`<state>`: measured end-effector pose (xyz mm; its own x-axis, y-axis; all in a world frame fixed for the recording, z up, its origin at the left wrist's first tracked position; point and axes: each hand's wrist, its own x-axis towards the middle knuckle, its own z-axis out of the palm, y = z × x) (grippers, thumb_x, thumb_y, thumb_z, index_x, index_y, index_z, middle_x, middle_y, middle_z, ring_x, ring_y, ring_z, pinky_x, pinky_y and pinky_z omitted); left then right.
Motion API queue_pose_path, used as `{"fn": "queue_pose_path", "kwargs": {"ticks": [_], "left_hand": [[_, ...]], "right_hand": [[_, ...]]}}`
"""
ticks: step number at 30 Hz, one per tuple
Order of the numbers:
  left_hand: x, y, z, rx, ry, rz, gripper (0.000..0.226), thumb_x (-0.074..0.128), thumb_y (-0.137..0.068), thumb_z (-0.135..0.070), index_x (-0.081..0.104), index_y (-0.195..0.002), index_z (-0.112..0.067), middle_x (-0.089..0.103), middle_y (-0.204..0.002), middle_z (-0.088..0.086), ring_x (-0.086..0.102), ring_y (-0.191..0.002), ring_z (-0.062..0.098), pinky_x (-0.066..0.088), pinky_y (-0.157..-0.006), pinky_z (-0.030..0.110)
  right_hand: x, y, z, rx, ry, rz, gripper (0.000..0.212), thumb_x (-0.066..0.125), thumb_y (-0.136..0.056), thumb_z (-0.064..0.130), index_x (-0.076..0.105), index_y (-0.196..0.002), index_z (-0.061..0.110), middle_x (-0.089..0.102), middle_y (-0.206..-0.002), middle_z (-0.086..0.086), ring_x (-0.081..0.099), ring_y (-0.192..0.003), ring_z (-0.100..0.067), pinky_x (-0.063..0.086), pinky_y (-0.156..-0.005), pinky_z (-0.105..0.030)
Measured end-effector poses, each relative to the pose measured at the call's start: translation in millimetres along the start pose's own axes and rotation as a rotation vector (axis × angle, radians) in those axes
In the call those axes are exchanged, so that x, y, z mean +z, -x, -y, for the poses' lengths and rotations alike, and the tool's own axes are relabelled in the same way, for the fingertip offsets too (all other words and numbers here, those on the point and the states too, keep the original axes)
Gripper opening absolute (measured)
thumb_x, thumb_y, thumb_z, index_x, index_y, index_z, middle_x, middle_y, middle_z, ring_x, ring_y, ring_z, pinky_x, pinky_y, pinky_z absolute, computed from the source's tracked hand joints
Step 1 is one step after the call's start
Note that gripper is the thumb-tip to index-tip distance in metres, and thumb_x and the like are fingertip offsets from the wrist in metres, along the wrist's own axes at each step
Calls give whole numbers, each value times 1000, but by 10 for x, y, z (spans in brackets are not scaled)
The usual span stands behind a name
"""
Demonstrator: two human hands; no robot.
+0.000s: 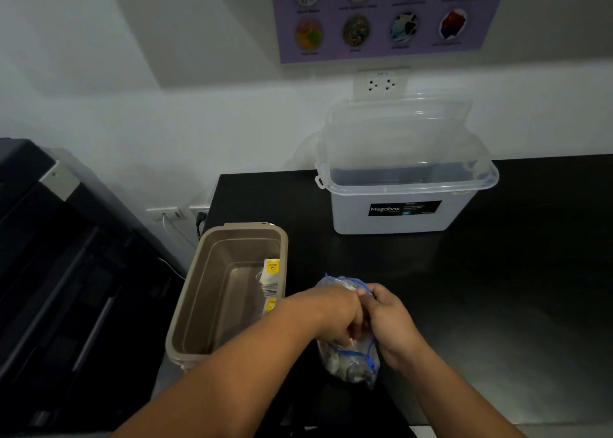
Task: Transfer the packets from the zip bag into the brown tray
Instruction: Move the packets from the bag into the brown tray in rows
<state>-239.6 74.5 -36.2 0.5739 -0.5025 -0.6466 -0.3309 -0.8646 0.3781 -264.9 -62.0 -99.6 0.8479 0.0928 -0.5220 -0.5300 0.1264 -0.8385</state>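
The clear plastic zip bag with the blue seal strip (351, 364) lies on the black desk (497, 271) straight in front of you, and grey-white packets still bulge inside its near end. Your right grip (388, 321) pinches the bag's far edge by the blue strip and holds the mouth up. Your left grip (335, 314) comes in from the bag's left with its fingers curled at the opening. The view there is dim, so I cannot tell whether they hold a packet or only the plastic.

Just left of the bag stands the brown rectangular plastic tray (205, 298). A few flat packets with yellow tags (270, 280) stand in a row against the wall nearest the bag, and most of the tray floor is bare. By that, I judge you are early to midway: a handful are across and the greater part is still bagged.

Beyond the bag sits a clear lidded storage box with a dark label (398, 218), with a wall socket (379, 84) and a purple poster (381, 16) above it. Far to the bag's left, past the tray, is a black cabinet-like unit (66, 271).
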Motion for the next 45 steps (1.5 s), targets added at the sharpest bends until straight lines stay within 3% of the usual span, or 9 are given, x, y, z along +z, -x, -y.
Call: {"fn": "queue_pose_path", "kwargs": {"ticks": [4,9,15,20,27,31,37,40,45], "left_hand": [[-48,-27,-55,-59,-61,-70,24,68,-92,-21,72,-115,-19,69,-110,2,64,-103,19,53,-97,41],[-136,-12,66,-151,47,-242,10,67,-91,-25,77,-91,-24,72,-96,-4,67,-93,16,55,-92,40],[-264,38,83,-170,81,-316,12,71,-90,-31,73,-96,-21,72,-98,-1,68,-93,16,57,-91,39],[-241,108,143,-103,179,-461,7,66,-94,-24,66,-89,-28,67,-92,-7,65,-85,11,58,-85,37],[-376,82,130,-151,-35,-203,34,63,-95,-10,61,-125,-25,59,-123,4,61,-109,22,54,-96,40],[-390,90,164,-85,-280,-338,31,63,-93,-11,59,-123,-17,64,-112,8,64,-98,25,56,-87,41],[-427,75,308,-64,43,-497,24,55,-95,-14,67,-108,-29,67,-106,-2,64,-92,16,57,-86,38],[-479,36,310,-98,63,-343,28,58,-96,-12,68,-117,-27,65,-118,1,63,-104,19,54,-94,39],[-486,-24,237,-125,-63,-169,34,58,-100,-18,62,-133,-21,59,-131,7,59,-117,24,50,-103,40]], "right_hand": [[-8,25,27,-3,-3,7,19,52,-106,15,68,-111,8,78,-96,-17,76,-87,-28,61,-77,-41],[-44,11,42,-4,-8,-29,20,52,-107,18,66,-114,6,75,-104,-25,73,-98,-41,61,-86,-50],[-8,10,52,14,-43,-53,20,52,-107,19,65,-114,5,77,-95,-18,75,-81,-29,60,-67,-39],[54,18,76,11,-102,-70,19,53,-107,18,65,-114,5,78,-94,-17,76,-81,-27,60,-65,-37],[148,54,118,21,-135,-123,18,50,-107,14,64,-113,2,77,-83,-12,75,-73,-23,58,-62,-35],[168,79,129,23,-136,-154,16,50,-107,12,62,-109,3,76,-76,-8,74,-69,-21,58,-61,-35],[221,90,131,42,-92,-206,17,52,-103,7,64,-113,1,75,-83,-13,74,-74,-26,59,-65,-39],[249,69,131,40,-109,-224,19,54,-102,9,65,-116,0,76,-91,-18,73,-83,-31,61,-73,-42],[305,82,123,29,-132,-242,17,51,-107,13,64,-107,1,72,-79,-12,70,-64,-19,56,-58,-33]]}}
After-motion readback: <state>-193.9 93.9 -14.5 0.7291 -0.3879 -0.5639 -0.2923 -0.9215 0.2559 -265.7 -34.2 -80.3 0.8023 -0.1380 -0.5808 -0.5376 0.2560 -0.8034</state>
